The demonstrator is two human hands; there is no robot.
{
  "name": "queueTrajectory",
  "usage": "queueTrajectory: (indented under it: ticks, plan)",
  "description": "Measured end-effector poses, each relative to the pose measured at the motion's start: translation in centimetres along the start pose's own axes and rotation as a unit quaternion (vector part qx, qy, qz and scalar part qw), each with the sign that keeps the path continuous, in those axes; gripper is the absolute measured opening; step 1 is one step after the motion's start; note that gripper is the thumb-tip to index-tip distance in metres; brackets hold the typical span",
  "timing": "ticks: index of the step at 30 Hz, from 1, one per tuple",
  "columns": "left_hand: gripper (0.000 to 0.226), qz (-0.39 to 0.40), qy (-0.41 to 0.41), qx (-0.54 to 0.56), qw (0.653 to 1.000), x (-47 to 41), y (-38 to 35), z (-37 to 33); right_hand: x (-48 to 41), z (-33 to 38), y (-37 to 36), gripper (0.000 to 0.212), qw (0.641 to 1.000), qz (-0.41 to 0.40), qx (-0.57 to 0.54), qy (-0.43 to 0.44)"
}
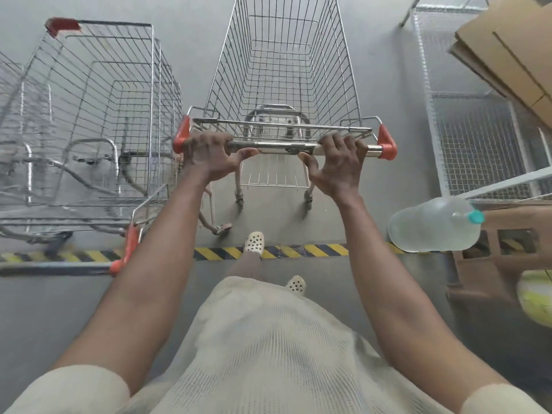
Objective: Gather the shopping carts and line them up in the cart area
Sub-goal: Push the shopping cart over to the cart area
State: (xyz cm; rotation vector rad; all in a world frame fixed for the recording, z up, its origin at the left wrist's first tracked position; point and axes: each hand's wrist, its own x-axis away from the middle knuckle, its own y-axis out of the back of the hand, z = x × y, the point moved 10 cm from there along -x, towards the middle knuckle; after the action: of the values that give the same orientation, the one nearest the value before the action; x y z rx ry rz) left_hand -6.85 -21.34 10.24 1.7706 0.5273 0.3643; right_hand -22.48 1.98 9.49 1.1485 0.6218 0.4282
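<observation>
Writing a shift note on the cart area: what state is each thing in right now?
Cart, empty, upright, held by both hands.
Handle, gripped near each end.
Left hand, grips the handle.
Right hand, grips the handle.
Left cart, empty, upright, not held.
Bottle, cap on.
Cardboard, flattened, stacked.

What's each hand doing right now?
Left hand: grips the cart handle.
Right hand: grips the same handle.
</observation>
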Motion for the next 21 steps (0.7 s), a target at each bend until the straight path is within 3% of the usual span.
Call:
queueTrajectory:
  ticks: [11, 21]
  plan:
    - [0.07, 0.018, -0.015, -0.035, 0.999, -16.5, -1.1, -0.9, -15.6, -3.4, -2.3, 0.057, 0.996, 0.078, 0.004, -0.054]
    - [0.076, 0.055, -0.041, -0.037, 0.997, -20.4, -3.4, -6.0, -16.5, -8.8, -1.4, 0.081, 0.98, 0.138, 0.019, -0.144]
